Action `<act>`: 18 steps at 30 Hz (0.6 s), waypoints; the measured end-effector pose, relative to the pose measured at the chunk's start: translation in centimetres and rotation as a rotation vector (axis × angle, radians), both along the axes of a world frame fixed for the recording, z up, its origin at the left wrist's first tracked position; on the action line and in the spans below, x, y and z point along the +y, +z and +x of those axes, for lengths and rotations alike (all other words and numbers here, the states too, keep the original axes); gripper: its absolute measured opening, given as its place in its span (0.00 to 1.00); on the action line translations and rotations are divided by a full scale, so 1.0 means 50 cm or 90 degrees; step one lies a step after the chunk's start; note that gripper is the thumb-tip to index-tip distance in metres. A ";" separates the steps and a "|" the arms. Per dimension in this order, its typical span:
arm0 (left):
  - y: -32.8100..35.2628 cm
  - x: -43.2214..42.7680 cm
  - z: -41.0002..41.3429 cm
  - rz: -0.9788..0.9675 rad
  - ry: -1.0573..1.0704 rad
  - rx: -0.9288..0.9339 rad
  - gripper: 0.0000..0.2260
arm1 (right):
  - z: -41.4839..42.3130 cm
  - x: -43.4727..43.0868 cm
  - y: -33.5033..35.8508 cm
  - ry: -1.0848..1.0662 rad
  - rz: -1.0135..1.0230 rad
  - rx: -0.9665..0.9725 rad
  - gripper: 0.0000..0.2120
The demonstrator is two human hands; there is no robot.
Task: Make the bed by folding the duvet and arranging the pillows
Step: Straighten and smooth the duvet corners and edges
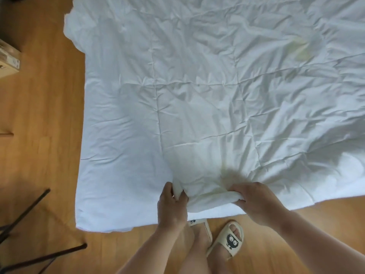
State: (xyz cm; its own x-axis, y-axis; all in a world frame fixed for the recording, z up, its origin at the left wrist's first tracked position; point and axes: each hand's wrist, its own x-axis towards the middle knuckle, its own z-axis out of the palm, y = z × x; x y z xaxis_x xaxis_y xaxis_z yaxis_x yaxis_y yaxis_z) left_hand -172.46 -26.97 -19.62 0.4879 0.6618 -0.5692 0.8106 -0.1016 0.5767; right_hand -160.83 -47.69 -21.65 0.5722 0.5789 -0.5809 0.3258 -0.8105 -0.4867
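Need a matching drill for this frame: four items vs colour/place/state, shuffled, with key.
1 duvet
2 left hand
3 slipper
4 box

a cartoon face, worn on a foot
b far left edge of view
c white, spread out
d gripping bunched cloth

Pairs: 1-c, 2-d, 3-a, 4-b

The duvet [217, 91] lies spread on the floor [39, 135]; both hands [172, 204] [256, 200] grip its near edge, slippered feet [227, 240] just behind them
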 end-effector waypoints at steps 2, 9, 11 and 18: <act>-0.005 0.031 0.010 -0.116 0.041 0.036 0.11 | -0.009 0.001 0.000 -0.007 -0.005 -0.001 0.06; -0.055 0.185 0.143 -0.353 0.211 -0.120 0.09 | -0.044 0.040 -0.015 -0.026 0.016 -0.119 0.18; -0.061 0.183 0.150 -0.421 0.156 -0.084 0.06 | -0.069 0.064 -0.025 -0.034 0.040 -0.168 0.22; -0.011 0.163 0.078 -0.251 0.031 -0.105 0.14 | -0.158 0.218 -0.014 -0.154 0.147 -0.295 0.26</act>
State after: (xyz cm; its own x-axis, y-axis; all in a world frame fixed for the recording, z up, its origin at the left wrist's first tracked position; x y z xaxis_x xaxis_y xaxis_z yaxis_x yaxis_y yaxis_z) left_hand -168.57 -18.82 -20.17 0.5675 0.4333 -0.7001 0.7026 0.1884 0.6862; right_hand -168.74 -36.81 -22.33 0.8692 0.4817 -0.1120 0.3654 -0.7782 -0.5107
